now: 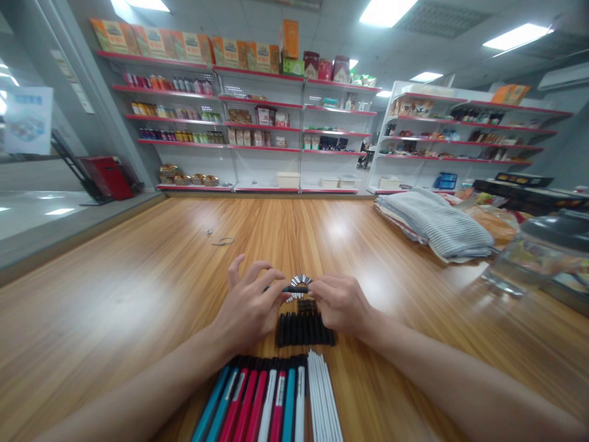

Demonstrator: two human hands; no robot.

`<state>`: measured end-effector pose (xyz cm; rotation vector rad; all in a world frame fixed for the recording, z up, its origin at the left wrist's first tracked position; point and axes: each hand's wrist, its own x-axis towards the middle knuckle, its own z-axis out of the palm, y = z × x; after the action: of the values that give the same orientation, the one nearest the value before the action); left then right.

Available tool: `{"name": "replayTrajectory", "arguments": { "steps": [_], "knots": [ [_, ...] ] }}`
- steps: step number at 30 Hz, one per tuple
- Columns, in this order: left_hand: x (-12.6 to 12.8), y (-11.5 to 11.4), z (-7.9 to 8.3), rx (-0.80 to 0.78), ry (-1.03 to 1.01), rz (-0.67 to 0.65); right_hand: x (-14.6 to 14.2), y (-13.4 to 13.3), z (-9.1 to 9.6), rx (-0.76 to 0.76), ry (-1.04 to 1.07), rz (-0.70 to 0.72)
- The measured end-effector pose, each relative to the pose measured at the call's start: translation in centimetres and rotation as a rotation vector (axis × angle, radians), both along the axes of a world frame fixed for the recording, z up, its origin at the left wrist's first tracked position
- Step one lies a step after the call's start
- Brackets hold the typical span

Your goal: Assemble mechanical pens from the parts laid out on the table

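Observation:
My left hand (251, 301) and my right hand (338, 302) meet over the wooden table (138, 294), both pinching a thin dark pen part (294, 288) held crosswise between them. Just beyond it lies a small fan of silver pen tips (301, 280). Under my hands sits a row of black pen pieces (304, 328). Nearer to me lies a row of teal, red and white pen barrels (260, 399), with several white refill tubes (324, 396) beside them on the right.
Folded striped cloths (437, 227) lie at the right, next to a clear lidded jar (538, 252) and packaged goods. A small ring and a metal bit (223, 241) lie farther out on the table. Store shelves (257, 123) with goods line the back wall.

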<state>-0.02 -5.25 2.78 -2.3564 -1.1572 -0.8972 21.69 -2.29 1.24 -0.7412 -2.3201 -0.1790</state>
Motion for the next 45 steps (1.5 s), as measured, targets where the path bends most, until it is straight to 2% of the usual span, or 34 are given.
{"name": "replayTrajectory", "arguments": {
  "steps": [3, 5, 7, 11, 13, 18, 21, 23, 26, 30, 36, 39, 45],
  "knots": [
    [0.1, 0.1, 0.1, -0.091, 0.044, -0.028, 0.3, 0.1, 0.4, 0.138, -0.109, -0.047],
    [-0.1, 0.2, 0.0, -0.119, 0.044, -0.054, 0.3, 0.1, 0.4, 0.150, -0.130, -0.052],
    [-0.4, 0.3, -0.1, -0.107, 0.032, -0.070, 0.1, 0.0, 0.1, 0.086, -0.089, -0.029],
    [-0.8, 0.3, -0.1, 0.004, 0.022, -0.062, -0.3, -0.2, -0.5, -0.189, 0.080, 0.037],
    [-0.7, 0.3, -0.1, 0.028, 0.030, -0.055, -0.3, -0.2, -0.6, -0.227, 0.103, 0.039],
    [-0.2, 0.0, -0.3, -0.025, 0.071, 0.007, 0.0, -0.1, 0.0, 0.010, 0.007, -0.022],
    [-0.4, 0.1, -0.3, 0.011, 0.070, 0.039, 0.1, -0.3, 0.3, 0.041, 0.021, 0.010],
    [-0.7, 0.3, -0.3, 0.044, 0.063, 0.029, 0.1, -0.5, 0.5, -0.003, 0.056, 0.094],
    [-1.2, 0.5, -0.3, 0.105, 0.040, -0.076, 0.0, -0.8, 0.6, -0.104, 0.156, 0.200],
    [-1.6, -0.1, -0.1, 0.159, 0.063, -0.255, 0.2, -0.6, 0.5, -0.217, 0.296, 0.165],
    [-1.2, -1.1, 0.5, 0.143, 0.182, -0.423, 0.1, -0.8, 0.3, -0.354, 0.331, 0.202],
    [-0.8, -0.9, 0.7, 0.122, 0.230, -0.456, -0.3, -1.2, 0.3, -0.457, 0.436, 0.184],
    [-0.3, -0.4, 0.2, 0.092, 0.235, -0.435, -0.9, -1.0, 0.6, -0.694, 0.737, 0.180]
  ]
}}
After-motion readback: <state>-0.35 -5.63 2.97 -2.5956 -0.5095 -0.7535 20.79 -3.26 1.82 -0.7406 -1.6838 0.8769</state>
